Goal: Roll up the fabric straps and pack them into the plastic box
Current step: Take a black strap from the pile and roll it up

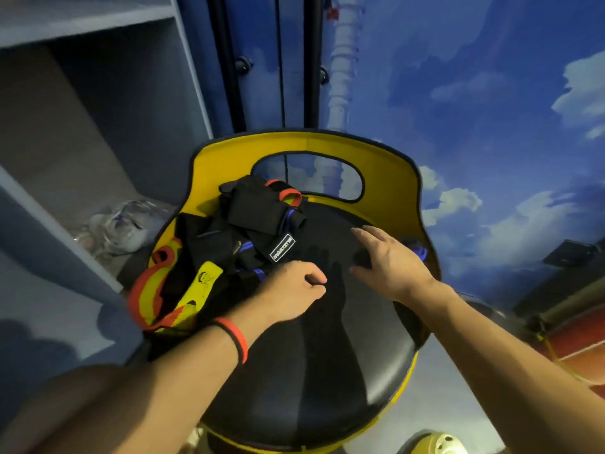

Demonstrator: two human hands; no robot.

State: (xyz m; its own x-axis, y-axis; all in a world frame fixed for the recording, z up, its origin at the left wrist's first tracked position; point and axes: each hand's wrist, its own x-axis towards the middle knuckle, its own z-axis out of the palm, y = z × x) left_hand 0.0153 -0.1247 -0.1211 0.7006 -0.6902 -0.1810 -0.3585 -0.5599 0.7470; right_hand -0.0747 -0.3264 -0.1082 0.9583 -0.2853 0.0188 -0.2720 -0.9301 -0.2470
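Cloud-painted blue wall (491, 93) behind a yellow-backed chair (386, 172), straps heaped on its seat (327, 355).
Two bare hands reach over the chair's round, smooth black seat. The left hand (291, 286) lies at the heap's near edge, fingers curled under; whether they pinch anything cannot be told. The right hand (389, 260) is flat over the seat's right side, fingers spread, holding nothing. One tangled pile of fabric straps (248, 231), black webbing with blue, red and yellow parts, covers the seat's left side. Two wristbands (237, 339), red and black, ring the left wrist.
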